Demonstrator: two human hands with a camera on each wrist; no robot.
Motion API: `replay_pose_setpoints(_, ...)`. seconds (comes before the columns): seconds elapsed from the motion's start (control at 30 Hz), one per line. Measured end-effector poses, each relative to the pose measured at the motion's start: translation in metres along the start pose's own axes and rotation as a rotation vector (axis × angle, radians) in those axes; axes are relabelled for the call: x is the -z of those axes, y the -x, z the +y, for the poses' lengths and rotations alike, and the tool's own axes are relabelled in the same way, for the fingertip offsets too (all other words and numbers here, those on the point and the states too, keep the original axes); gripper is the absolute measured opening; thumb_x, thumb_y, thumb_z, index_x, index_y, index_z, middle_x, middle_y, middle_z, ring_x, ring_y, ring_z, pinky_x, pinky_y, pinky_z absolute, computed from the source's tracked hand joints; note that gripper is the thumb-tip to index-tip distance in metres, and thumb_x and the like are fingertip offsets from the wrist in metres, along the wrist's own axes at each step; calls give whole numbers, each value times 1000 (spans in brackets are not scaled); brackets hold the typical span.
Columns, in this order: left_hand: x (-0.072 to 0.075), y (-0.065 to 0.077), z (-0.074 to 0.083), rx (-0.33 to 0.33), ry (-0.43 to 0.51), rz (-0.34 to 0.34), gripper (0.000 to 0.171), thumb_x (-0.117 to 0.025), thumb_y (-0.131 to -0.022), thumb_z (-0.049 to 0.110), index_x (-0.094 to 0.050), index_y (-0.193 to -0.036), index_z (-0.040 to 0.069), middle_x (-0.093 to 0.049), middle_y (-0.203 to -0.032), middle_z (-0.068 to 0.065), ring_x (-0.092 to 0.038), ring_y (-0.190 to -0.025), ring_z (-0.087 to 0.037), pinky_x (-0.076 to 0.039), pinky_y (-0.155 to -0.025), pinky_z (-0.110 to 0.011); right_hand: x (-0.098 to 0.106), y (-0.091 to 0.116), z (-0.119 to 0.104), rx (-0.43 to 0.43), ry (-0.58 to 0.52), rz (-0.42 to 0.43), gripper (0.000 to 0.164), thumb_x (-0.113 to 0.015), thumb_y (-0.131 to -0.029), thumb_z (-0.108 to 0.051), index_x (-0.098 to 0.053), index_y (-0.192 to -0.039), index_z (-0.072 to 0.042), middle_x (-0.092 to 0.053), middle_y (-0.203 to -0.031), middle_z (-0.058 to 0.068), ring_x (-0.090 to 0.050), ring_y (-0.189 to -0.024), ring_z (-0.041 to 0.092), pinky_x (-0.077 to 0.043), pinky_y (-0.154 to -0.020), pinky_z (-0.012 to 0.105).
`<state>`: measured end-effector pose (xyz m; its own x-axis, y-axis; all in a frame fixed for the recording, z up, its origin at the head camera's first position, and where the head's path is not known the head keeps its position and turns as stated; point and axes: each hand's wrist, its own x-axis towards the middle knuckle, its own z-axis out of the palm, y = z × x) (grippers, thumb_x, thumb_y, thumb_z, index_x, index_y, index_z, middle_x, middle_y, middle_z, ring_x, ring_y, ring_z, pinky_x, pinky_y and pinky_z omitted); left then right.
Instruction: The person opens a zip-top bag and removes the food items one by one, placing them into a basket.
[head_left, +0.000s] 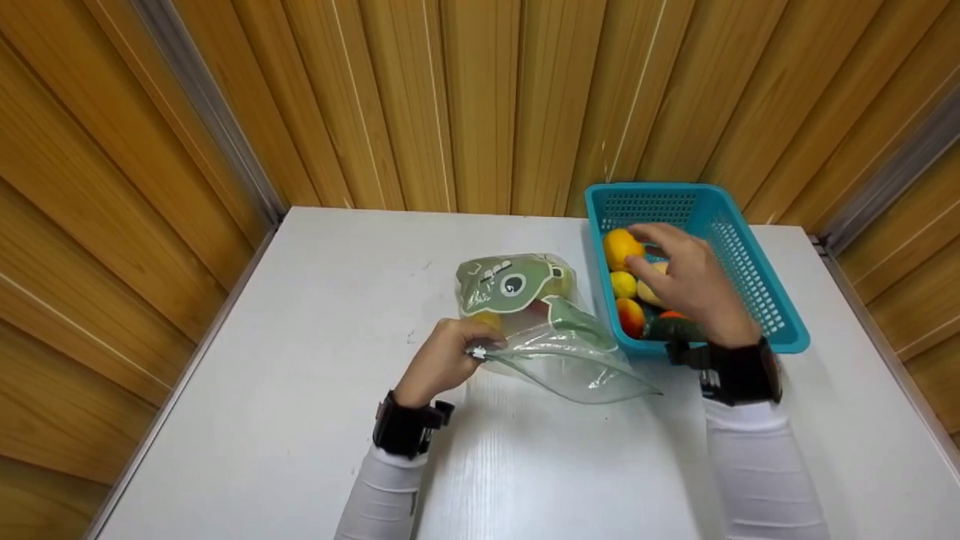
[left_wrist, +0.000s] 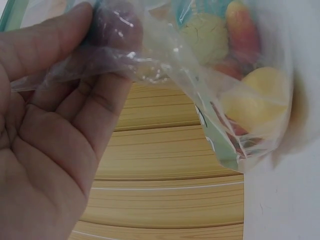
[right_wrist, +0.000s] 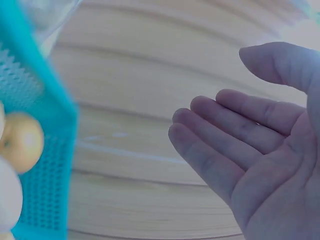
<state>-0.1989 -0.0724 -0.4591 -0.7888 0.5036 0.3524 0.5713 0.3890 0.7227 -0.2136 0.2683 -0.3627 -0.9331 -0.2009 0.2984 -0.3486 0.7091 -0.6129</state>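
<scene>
My left hand (head_left: 442,360) pinches the zip edge of a clear plastic zip bag (head_left: 585,367) with a green cartoon print, its mouth gaping toward me. Inside it, the left wrist view shows a yellow fruit (left_wrist: 260,95), a pale bumpy piece (left_wrist: 206,39) and a red-yellow piece (left_wrist: 243,32). Over a teal basket (head_left: 765,285), my right hand (head_left: 694,281) hovers with fingers extended and nothing in its grasp. Its thumb and fingertips come near an orange (head_left: 621,249) at the basket's left side. In the right wrist view the palm (right_wrist: 280,175) is bare.
Below the orange in the basket lie a lemon (head_left: 623,285), a red-orange fruit (head_left: 630,317) and a dark green vegetable (head_left: 667,328), partly under the right hand. The basket stands on the white table (head_left: 337,300), near the wood-panelled wall (head_left: 480,105) behind.
</scene>
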Motion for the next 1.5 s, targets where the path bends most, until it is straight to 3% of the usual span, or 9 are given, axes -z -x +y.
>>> replay_pose_setpoints(0.13,1,0,0,4,-7,2,33,-66,-81,-23,-84,-98,-2,-81,-94,-14,-75,-90,-24,-67,-91,-39,-17,33,-14,65,-105,121,41,-71,-104,-2,-67,-145,5,-69,-146,28,-70,-129,43,-59,-112,29)
replay_pose_setpoints(0.23,1,0,1,4,-5,1,34,-65,-80,-24,-84,-98,-2,-81,-94,-14,-75,-90,-24,-67,-91,-39,-31,55,-20,125,-174,188,41,-73,-100,5,-71,-140,4,-74,-139,24,-74,-123,17,-51,-103,5)
replay_pose_setpoints(0.27,1,0,1,2,-7,2,33,-66,-81,-24,-84,-98,-2,-82,-94,-14,-75,-90,-23,-67,-91,-39,-35,61,-22,148,-188,203,41,-74,-98,7,-72,-139,4,-75,-137,24,-74,-121,8,-51,-102,4)
replay_pose_setpoints(0.4,0,-1,1,-2,-8,0,27,-71,-84,-20,-85,-98,-1,-82,-94,-13,-74,-89,-20,-67,-90,-37,-47,78,-26,212,-196,221,40,-74,-95,11,-75,-134,3,-79,-129,21,-67,-116,-12,-53,-99,5)
replay_pose_setpoints(0.6,0,-2,0,-6,16,-8,28,-69,-84,-21,-84,-96,-1,-81,-95,-13,-76,-92,-24,-67,-93,-36,-50,89,-30,240,-144,146,32,-75,-95,8,-80,-126,0,-83,-121,11,-76,-111,9,-50,-102,4)
replay_pose_setpoints(0.77,1,-1,-1,-8,14,-2,25,-71,-85,-19,-84,-96,-1,-81,-95,-13,-76,-92,-22,-67,-93,-37,-43,95,-36,237,-124,-37,25,-74,-100,1,-82,-123,-4,-85,-116,6,-79,-104,20,-56,-97,9)
replay_pose_setpoints(1.0,0,-1,-1,3,27,-11,27,-70,-86,-20,-84,-98,-2,-82,-98,-14,-78,-97,-28,-66,-95,-37,-37,95,-39,238,-48,-336,24,-65,-109,-11,-81,-126,-5,-84,-118,10,-78,-105,27,-68,-95,41)
replay_pose_setpoints(1.33,1,0,0,6,33,-4,28,-71,-85,-22,-84,-98,-1,-82,-99,-14,-78,-97,-26,-66,-95,-37,-45,94,-48,130,42,-550,39,-51,-110,-2,-69,-145,1,-73,-145,19,-70,-133,40,-56,-112,61)
replay_pose_setpoints(1.5,0,0,0,-9,15,5,30,-69,-83,-23,-84,-97,0,-82,-98,-13,-77,-96,-26,-66,-95,-37,-54,93,-51,123,87,-572,43,-49,-110,0,-63,-150,3,-69,-151,21,-65,-140,42,-52,-116,62)
